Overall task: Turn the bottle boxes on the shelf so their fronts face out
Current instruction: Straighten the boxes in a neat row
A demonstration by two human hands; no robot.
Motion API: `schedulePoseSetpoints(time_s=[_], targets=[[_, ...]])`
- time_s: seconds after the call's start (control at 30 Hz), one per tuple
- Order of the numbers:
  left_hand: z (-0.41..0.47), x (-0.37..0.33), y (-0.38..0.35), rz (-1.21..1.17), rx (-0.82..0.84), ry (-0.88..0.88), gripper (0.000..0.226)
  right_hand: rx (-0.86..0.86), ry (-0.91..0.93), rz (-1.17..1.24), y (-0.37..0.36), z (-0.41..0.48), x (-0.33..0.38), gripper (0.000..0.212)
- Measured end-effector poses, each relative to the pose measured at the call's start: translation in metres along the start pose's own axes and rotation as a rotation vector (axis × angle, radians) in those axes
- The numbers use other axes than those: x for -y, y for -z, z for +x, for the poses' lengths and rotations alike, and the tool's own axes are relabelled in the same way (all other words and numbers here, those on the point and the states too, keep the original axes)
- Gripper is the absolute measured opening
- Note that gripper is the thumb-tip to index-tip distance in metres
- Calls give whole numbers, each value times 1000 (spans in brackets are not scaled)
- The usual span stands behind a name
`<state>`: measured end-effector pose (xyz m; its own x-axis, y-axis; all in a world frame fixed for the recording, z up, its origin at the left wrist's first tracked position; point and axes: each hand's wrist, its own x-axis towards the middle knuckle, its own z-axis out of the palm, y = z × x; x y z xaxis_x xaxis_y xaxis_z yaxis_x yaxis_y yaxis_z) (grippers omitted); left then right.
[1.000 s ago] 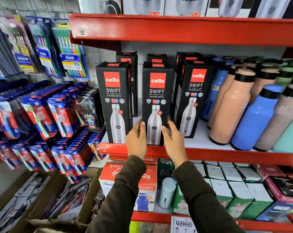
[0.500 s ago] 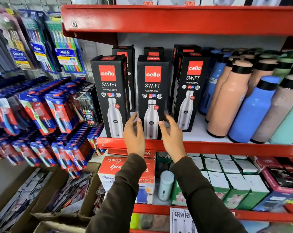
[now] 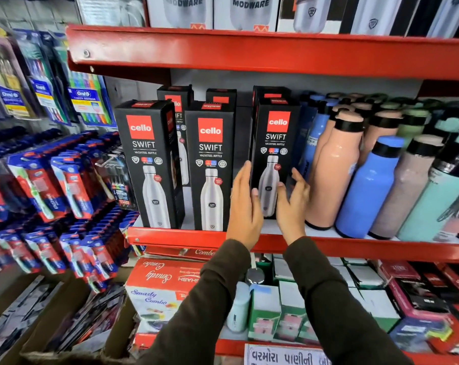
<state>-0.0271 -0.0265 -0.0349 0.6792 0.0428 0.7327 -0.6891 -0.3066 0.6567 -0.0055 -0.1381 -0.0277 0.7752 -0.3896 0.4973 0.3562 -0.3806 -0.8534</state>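
Observation:
Three black Cello Swift bottle boxes stand in the front row of the red shelf (image 3: 170,237). The left box (image 3: 149,159) and the middle box (image 3: 211,164) show their fronts. The right box (image 3: 274,138) stands further back, its front turned slightly left. My left hand (image 3: 245,206) lies flat against this box's left side, thumb on its front. My right hand (image 3: 293,204) wraps its right front corner, fingers spread. More black boxes (image 3: 174,101) stand behind, mostly hidden.
Loose bottles crowd the shelf right of the boxes, a peach bottle (image 3: 333,175) and a blue bottle (image 3: 368,188) nearest. A red upper shelf (image 3: 249,51) hangs overhead. Toothbrush packs (image 3: 52,185) hang at the left. Combo boxes (image 3: 157,285) fill the lower shelf.
Both hands let go of the middle box and moved right to the right box. The middle box now stands with its front facing out.

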Motion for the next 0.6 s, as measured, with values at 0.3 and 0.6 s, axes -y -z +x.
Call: schedulePoseSetpoints(time_s=[0.3,0.6], targets=[[32,31,-35,-97,-11,602,41,266,-133,-39,3,26,-24,52],[24,29,-37,-16,-62,593,40,264,-119,-78,11,27,-36,50]])
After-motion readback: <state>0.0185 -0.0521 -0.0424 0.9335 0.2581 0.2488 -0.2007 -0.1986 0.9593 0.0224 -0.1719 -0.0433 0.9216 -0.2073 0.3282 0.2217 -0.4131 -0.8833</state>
